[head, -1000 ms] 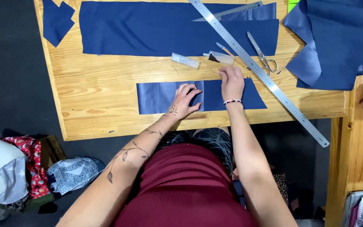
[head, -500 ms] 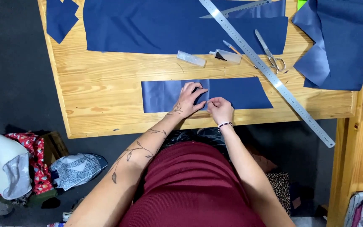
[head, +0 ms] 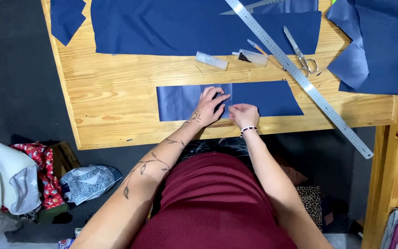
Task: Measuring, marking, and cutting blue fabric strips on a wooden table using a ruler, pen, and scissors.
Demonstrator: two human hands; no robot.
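Observation:
A long navy-blue fabric strip [head: 268,97] lies flat near the front edge of the wooden table [head: 116,87]. My left hand [head: 210,107] rests on the strip near its middle, fingers spread and pressing it down. My right hand [head: 244,114] sits just to the right of it at the strip's front edge, fingers curled and pinching the fabric there. The two hands almost touch. A beaded bracelet circles my right wrist.
A large navy fabric sheet [head: 185,27] covers the back of the table. A long metal ruler [head: 300,76] runs diagonally at right, with scissors [head: 302,57], a pencil [head: 260,47] and two small clear pieces [head: 212,60] nearby. More navy fabric [head: 378,41] is piled at right. Cloth bundles [head: 38,175] lie on the floor at left.
My right hand has pulled back from the strip's far edge to its front edge, close beside the left hand. The left hand has stayed on the strip's middle.

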